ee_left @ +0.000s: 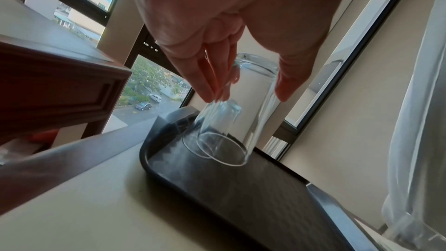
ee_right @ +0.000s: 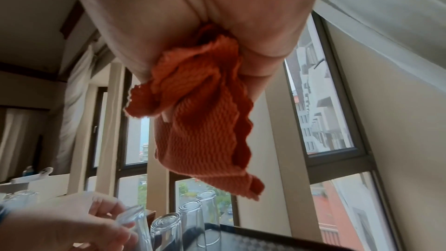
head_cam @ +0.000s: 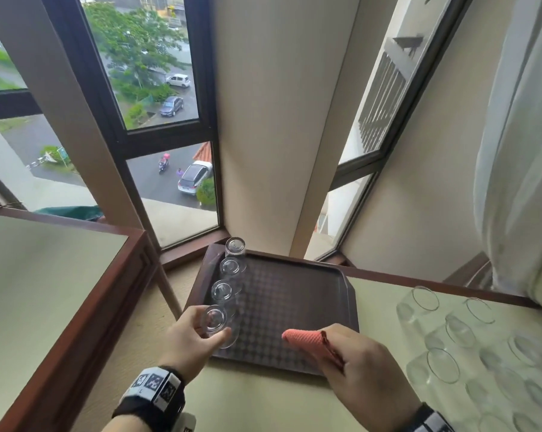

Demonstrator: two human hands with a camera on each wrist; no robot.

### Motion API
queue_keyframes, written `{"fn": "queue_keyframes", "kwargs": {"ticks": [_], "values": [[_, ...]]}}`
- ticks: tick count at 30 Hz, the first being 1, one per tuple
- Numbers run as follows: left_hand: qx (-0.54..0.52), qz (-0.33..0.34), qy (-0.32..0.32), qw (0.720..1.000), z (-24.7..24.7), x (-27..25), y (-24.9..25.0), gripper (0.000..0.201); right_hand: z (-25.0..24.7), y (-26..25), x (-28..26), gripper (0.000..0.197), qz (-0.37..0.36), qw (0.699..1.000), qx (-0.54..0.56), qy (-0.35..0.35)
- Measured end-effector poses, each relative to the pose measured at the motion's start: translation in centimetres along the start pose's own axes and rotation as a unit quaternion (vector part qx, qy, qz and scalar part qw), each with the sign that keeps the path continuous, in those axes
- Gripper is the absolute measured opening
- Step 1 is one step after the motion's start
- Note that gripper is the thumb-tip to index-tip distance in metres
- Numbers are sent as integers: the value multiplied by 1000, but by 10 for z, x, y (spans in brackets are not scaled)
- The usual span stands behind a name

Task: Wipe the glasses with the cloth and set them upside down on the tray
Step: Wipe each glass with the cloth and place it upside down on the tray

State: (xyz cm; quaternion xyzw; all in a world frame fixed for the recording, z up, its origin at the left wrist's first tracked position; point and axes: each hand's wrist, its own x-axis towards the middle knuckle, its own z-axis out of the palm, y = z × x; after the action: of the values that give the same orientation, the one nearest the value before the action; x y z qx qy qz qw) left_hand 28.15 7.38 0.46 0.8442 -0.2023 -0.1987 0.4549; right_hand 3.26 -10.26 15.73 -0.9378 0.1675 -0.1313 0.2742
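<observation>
Head view: left hand (head_cam: 188, 338) grip around clear inverted glass (head_cam: 216, 325); right hand (head_cam: 357, 363) clutches orange ribbed cloth (head_cam: 307, 338).

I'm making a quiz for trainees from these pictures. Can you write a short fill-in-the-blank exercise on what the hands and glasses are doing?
1. The left hand holds a glass turned ____ down.
2. That makes ____ glasses in a row along the tray.
3. The right hand holds an orange ____.
4. The unwiped glasses stand to the tray's ____.

Missing words: upside; four; cloth; right
</observation>
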Motion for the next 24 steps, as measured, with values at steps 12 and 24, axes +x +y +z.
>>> {"fn": "queue_keyframes", "kwargs": {"ticks": [12, 24], "values": [[29, -53, 7, 998, 22, 16, -34, 49, -1, 11, -31, 32, 144, 989, -15, 43], [81, 12, 155, 985, 48, -26, 45, 77, -37, 33, -64, 55, 200, 973, 27, 109]]}}
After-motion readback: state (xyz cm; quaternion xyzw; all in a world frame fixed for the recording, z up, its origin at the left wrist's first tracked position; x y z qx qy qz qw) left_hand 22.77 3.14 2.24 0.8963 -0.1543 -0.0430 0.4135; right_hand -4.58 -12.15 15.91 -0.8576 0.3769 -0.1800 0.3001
